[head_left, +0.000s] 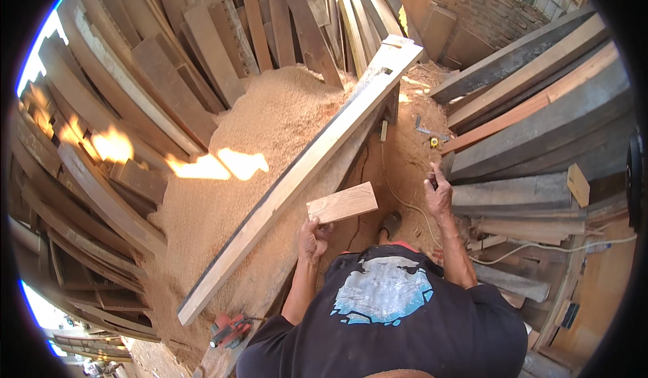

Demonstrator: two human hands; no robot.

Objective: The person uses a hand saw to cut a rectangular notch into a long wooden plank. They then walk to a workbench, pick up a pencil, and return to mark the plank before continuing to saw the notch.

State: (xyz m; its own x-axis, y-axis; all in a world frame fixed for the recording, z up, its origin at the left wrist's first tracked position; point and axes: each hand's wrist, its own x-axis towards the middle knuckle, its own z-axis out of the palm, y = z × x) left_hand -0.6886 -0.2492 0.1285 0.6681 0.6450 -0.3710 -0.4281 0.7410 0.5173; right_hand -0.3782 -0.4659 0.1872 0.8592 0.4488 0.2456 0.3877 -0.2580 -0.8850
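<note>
My left hand (312,240) grips one end of a short, flat wooden board (343,202), thumb on top, and holds it out in front of my body. Pinched together, the fingers of my right hand (439,193) are raised off to the right; whatever they hold is too small to make out. A long squared timber (297,175) with a cut slot near its far end lies slantwise on a worn wooden bench (307,206), beyond the board. Past my right hand are a yellow tape measure (434,142) and a dark metal square (425,129).
A large sawdust heap (270,115) rises behind the bench. A red power tool (231,329) rests at the bench's near end. Planks (216,47) lean along the left and back; thick beams (540,121) are stacked at right. A pale cord (408,206) trails across the floor.
</note>
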